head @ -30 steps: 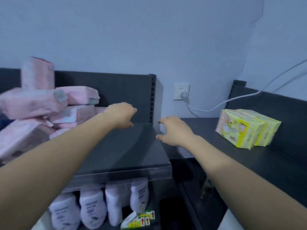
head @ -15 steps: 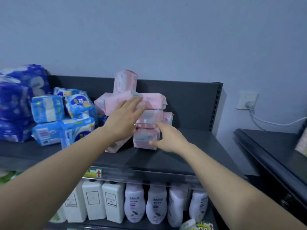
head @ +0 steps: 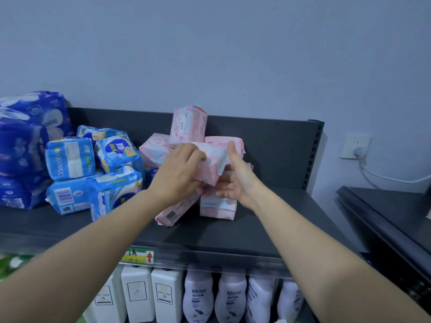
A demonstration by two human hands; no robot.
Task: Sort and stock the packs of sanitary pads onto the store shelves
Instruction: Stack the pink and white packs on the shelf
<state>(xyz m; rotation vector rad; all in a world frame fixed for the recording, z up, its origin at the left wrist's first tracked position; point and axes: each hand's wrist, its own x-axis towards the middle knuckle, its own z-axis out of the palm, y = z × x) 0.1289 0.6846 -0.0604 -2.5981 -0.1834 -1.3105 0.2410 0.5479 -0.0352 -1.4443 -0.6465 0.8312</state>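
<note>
Fingers (head: 194, 153) of the left hand (head: 179, 176) and right hand (head: 240, 183) curl around a pink pack (head: 211, 167) against the pink pile (head: 217, 206) on the dark shelf (head: 233, 236). Blue packs (head: 70, 157) crowd the shelf's left, just beside the pile; white bottles (head: 137, 294) stand on the level below.

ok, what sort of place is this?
Probably a small shop's toiletries aisle: dark metal shelf with a price label on its edge, pink pad packs and blue pad packs piled on it, rows of bottles on the tier below.
</note>
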